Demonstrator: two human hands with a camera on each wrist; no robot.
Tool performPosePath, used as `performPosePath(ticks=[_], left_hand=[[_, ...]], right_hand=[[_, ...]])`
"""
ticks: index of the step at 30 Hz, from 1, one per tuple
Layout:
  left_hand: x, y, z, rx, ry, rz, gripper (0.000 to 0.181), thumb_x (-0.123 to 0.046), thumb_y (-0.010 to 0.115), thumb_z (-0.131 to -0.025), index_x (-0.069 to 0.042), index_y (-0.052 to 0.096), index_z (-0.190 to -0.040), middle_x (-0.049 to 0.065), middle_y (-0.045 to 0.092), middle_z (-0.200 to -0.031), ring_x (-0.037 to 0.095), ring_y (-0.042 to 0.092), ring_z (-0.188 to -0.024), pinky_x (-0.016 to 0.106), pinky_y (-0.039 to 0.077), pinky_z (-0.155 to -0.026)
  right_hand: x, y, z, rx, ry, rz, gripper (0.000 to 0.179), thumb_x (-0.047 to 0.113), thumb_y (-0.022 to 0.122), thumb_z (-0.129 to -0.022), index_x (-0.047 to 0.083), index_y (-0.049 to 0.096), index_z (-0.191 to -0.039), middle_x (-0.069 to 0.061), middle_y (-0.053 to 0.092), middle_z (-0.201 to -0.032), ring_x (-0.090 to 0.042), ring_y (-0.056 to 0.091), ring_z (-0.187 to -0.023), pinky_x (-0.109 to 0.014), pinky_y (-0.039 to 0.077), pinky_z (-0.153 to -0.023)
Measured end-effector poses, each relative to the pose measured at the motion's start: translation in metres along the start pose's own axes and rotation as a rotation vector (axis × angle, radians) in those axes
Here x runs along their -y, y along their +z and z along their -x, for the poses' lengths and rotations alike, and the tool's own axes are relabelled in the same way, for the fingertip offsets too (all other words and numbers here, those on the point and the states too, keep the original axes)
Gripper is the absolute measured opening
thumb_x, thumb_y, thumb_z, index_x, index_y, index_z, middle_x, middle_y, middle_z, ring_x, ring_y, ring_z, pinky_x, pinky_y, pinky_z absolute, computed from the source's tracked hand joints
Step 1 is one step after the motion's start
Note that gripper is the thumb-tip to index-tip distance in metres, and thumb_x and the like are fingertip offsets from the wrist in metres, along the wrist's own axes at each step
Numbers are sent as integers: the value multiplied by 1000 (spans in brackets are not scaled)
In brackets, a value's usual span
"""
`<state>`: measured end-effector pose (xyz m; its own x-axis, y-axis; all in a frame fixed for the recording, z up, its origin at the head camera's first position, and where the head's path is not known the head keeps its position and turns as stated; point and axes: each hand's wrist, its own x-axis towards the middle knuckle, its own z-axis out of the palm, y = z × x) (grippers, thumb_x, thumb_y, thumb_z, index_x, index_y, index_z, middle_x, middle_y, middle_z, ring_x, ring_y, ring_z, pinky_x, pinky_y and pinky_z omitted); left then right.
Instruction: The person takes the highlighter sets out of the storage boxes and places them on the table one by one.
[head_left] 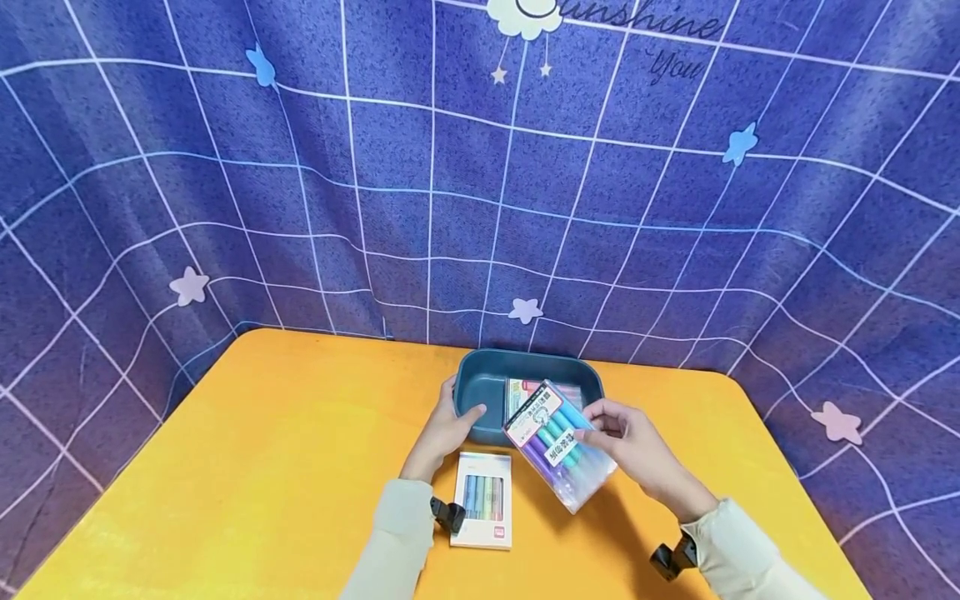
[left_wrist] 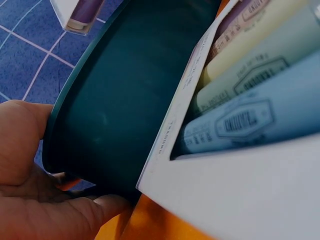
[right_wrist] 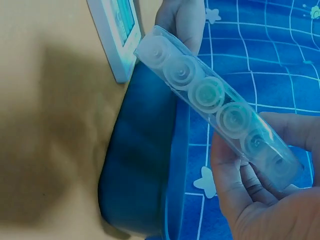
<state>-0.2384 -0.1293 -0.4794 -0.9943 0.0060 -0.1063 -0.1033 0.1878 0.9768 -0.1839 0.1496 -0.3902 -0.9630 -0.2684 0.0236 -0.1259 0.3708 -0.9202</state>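
Note:
A dark teal plastic bin (head_left: 482, 375) stands near the table's back edge. My left hand (head_left: 438, 433) grips its left end, with the thumb at the front rim. Over the front right of the bin, my right hand (head_left: 637, 446) pinches a clear pack of markers (head_left: 536, 446) by its right edge. The pack is tilted, with purple, green and blue barrels inside. The round ends of the markers (right_wrist: 206, 95) show in the right wrist view. Inside the bin lies another flat packet (head_left: 517, 390), partly hidden behind the pack.
In front of the bin lies a white windowed box (head_left: 480, 533) of pastel markers, beside my left wrist. The yellow table (head_left: 300, 450) extends to both sides. A blue gridded curtain (head_left: 390, 208) hangs behind the table's back edge.

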Motion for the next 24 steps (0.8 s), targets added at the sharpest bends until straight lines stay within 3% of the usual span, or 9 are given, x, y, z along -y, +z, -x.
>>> performPosePath(ticks=[24], left_hand=[[2, 0, -3, 5, 20, 4, 72, -18, 58, -101, -15, 16, -160, 22, 32, -162, 45, 32, -149, 66, 24, -121]], right_hand=[[-9, 9, 18, 54, 46, -64, 29, 4, 72, -83, -8, 55, -104, -3, 55, -86, -12, 56, -74, -21, 47, -65]])
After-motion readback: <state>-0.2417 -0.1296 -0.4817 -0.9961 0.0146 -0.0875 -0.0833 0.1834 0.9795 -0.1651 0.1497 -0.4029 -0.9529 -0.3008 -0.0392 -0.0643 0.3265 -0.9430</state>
